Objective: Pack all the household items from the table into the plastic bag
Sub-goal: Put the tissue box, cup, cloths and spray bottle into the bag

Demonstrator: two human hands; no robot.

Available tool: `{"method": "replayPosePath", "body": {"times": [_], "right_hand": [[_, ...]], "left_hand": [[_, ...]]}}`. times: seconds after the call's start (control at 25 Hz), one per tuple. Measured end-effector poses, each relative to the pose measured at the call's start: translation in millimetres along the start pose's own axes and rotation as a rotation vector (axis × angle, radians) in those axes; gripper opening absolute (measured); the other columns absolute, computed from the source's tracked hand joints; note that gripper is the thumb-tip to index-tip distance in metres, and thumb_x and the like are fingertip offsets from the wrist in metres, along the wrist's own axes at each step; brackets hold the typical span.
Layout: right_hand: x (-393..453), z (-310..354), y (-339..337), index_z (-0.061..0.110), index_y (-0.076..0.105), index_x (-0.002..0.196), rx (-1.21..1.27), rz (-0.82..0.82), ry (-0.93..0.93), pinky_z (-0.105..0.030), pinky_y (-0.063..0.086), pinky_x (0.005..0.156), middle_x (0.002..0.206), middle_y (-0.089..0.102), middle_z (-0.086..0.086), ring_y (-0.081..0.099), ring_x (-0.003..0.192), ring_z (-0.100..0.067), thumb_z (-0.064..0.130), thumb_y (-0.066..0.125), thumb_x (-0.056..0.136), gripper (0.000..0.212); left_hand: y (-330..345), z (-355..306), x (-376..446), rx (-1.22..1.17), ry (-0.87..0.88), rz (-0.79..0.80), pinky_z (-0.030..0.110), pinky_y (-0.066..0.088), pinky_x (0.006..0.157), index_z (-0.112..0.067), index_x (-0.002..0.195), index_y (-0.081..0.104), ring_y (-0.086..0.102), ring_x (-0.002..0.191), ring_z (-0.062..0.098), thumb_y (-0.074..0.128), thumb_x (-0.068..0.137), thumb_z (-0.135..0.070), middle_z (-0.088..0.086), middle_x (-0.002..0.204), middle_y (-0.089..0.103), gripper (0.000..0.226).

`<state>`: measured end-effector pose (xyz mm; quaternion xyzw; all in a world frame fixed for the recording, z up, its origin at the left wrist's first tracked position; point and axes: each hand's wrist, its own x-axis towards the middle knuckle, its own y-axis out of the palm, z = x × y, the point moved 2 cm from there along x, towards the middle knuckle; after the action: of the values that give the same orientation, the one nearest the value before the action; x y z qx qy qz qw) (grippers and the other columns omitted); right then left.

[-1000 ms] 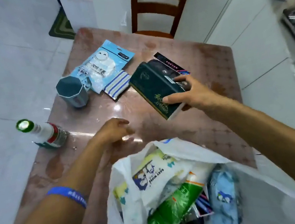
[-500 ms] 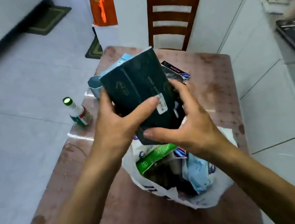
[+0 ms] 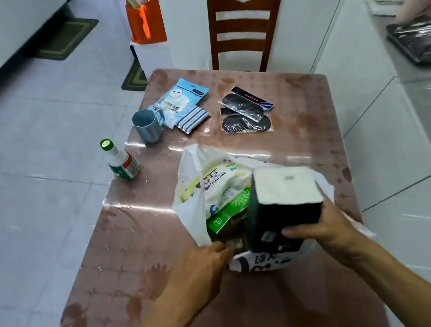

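Observation:
A white plastic bag [image 3: 196, 213] stands open on the brown table [image 3: 117, 260], with a wipes pack [image 3: 220, 187] and a green packet [image 3: 229, 211] inside. My right hand [image 3: 326, 228] grips a dark green tissue pack [image 3: 283, 203], held upright in the bag's mouth with its white end up. My left hand [image 3: 199, 271] holds the bag's near rim. Farther back on the table lie a blue cup [image 3: 147, 127], a green-capped bottle [image 3: 119, 160], a blue packet [image 3: 180, 100], a striped cloth [image 3: 192, 118] and black insoles [image 3: 246, 112].
A wooden chair [image 3: 244, 29] stands at the table's far side. An orange bag [image 3: 145, 15] sits on the floor behind. A white counter [image 3: 381, 112] runs along the right, with a dark tray [image 3: 423, 37] farther right.
The tissue pack went from the table, through both hands, down into the bag's mouth. My left hand let go of it and moved to the bag's rim.

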<state>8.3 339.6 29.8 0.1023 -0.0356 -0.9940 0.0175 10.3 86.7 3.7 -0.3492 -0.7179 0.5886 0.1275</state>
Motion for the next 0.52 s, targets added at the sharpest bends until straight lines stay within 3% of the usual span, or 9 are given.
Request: {"method": "replayPosePath", "body": {"times": [0.08,0.16,0.28,0.4,0.52], "right_hand": [[-4,-9,20,0.041,0.049,0.128,-0.216,0.102,0.019,-0.029,0.052,0.094,0.126,0.064,0.010,0.057,0.121,-0.010,0.010,0.090,0.056,0.088],[-2,-18,39,0.033,0.047,0.131,-0.499,0.179,-0.051,-0.033,0.049,0.096,0.125,0.063,0.007,0.058,0.118,-0.015,0.020,0.090,0.063,0.081],[4,-18,53,0.021,0.048,0.137,-1.047,0.153,-0.252,-0.044,0.045,0.088,0.121,0.061,0.000,0.058,0.106,-0.026,0.034,0.080,0.069,0.076],[10,-17,65,0.030,0.036,0.143,-1.446,0.167,-0.159,-0.045,0.038,0.092,0.130,0.055,0.003,0.051,0.111,-0.029,0.044,0.066,0.066,0.084],[23,-22,87,0.028,0.029,0.142,-1.676,0.203,-0.072,-0.048,0.032,0.095,0.131,0.052,-0.003,0.048,0.116,-0.034,0.045,0.069,0.067,0.087]], "left_hand": [[9,5,1,0.011,-0.009,-0.043,0.037,0.056,0.081,-0.031,0.125,0.060,0.065,0.101,0.020,0.050,0.093,-0.011,-0.004,0.119,0.065,0.039],[11,11,0,0.027,0.004,-0.050,0.038,0.057,0.072,-0.027,0.114,0.066,0.068,0.091,0.025,0.054,0.088,-0.004,0.001,0.105,0.070,0.037],[9,18,-10,0.026,0.074,-0.095,0.033,0.056,0.050,-0.026,0.091,0.072,0.068,0.063,0.024,0.071,0.071,0.001,0.001,0.078,0.072,0.034],[9,24,-19,-0.010,0.096,-0.124,0.034,0.056,0.051,-0.026,0.098,0.070,0.069,0.064,0.022,0.064,0.079,-0.001,-0.002,0.084,0.074,0.032],[2,22,-17,0.007,0.122,-0.201,0.031,0.054,0.047,-0.025,0.097,0.070,0.067,0.061,0.018,0.068,0.081,-0.007,-0.004,0.081,0.073,0.024]]}}
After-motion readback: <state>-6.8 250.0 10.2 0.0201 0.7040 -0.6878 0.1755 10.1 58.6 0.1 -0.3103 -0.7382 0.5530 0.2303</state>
